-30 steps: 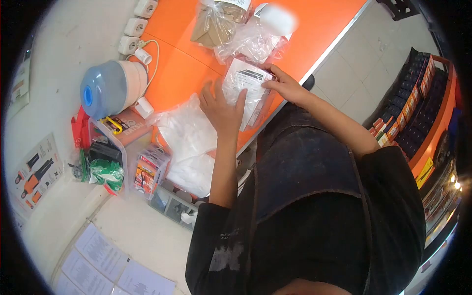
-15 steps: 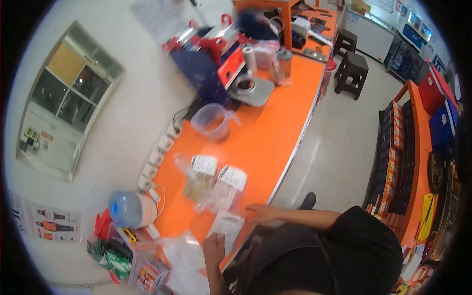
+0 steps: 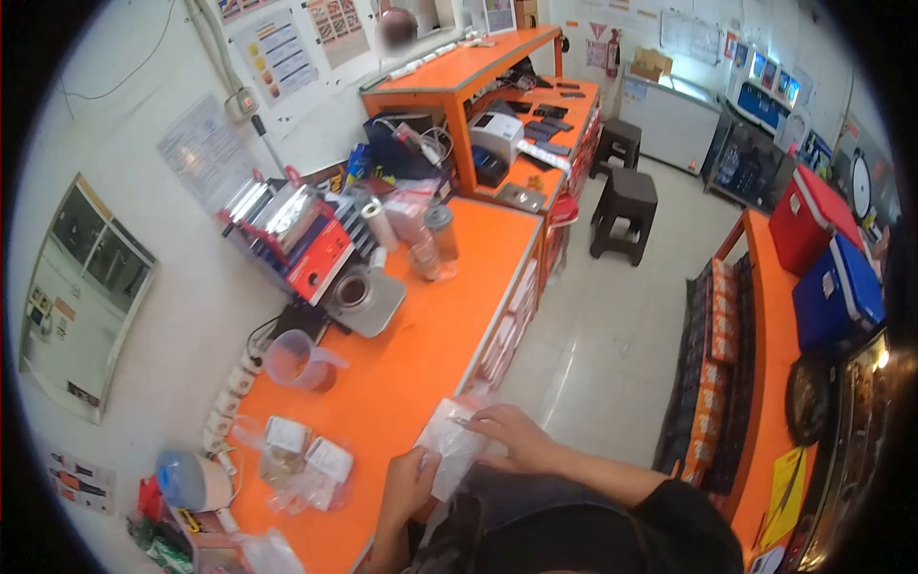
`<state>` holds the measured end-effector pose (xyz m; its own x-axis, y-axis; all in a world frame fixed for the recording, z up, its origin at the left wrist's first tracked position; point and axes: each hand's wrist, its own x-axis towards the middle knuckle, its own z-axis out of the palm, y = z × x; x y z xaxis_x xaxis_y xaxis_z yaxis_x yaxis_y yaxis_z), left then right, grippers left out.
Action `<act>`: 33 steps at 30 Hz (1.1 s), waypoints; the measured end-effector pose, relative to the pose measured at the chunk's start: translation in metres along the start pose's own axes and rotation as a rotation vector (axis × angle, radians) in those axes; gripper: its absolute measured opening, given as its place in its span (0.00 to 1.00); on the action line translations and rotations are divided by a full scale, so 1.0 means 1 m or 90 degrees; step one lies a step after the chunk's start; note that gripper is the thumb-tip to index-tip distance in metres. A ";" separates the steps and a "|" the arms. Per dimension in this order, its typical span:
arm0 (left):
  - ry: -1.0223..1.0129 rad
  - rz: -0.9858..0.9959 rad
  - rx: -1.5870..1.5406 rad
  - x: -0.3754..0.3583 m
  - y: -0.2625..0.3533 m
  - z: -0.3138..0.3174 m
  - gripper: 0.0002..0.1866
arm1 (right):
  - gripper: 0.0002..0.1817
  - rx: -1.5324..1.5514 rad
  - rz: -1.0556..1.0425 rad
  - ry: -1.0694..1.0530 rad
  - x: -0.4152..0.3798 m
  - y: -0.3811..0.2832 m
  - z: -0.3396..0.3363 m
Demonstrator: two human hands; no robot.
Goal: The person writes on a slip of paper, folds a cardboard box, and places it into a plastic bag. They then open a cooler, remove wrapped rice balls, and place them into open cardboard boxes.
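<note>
At the front edge of the orange table, both hands hold a whitish translucent plastic bag (image 3: 451, 448). My left hand (image 3: 409, 481) is closed on its left side, thumb on top. Bent fingers of my right hand (image 3: 514, 435) grip the bag's upper right part; a small thin shape by the fingertips is too blurred to name. Left of the hands lie two clear bags with white labels, one label (image 3: 288, 434) at the back and another label (image 3: 330, 460) nearer. Behind them stands a clear plastic pitcher (image 3: 290, 362) with its handle to the right.
A red and blue cup sealing machine (image 3: 311, 263) stands against the wall with its grey tray (image 3: 381, 304) jutting out. Clear cups (image 3: 439, 234) stand behind it. A blue-topped jug (image 3: 184, 480) is at the left. Dark stools (image 3: 626, 215) stand on the floor beyond the table (image 3: 421, 359).
My view has swung up and to the right. Both hands have come together on the whitish bag, now raised at the table edge; the right hand was apart from it before.
</note>
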<state>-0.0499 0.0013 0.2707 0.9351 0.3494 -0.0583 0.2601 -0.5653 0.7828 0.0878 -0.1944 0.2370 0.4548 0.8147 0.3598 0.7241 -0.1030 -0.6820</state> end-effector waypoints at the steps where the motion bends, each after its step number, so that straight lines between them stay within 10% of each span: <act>1: -0.042 0.047 0.042 0.023 0.014 0.016 0.14 | 0.29 -0.068 -0.015 0.012 -0.001 0.009 -0.012; 15: -0.329 0.542 -0.029 0.397 0.199 0.216 0.11 | 0.16 -0.203 0.204 0.134 0.066 0.209 -0.277; 23: -0.431 0.540 0.093 0.581 0.329 0.209 0.15 | 0.14 -0.189 0.180 0.232 0.144 0.369 -0.413; 27: 0.028 0.705 -0.139 0.659 0.336 0.169 0.24 | 0.11 -0.247 0.274 0.393 0.209 0.451 -0.479; 33: 0.516 0.388 0.040 0.814 0.295 0.103 0.19 | 0.09 -0.149 0.141 0.453 0.396 0.523 -0.619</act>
<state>0.8129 0.0426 0.3902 0.4743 0.3768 0.7957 -0.1723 -0.8466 0.5036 0.9681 -0.2787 0.4172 0.7669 0.2078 0.6071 0.6327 -0.4027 -0.6614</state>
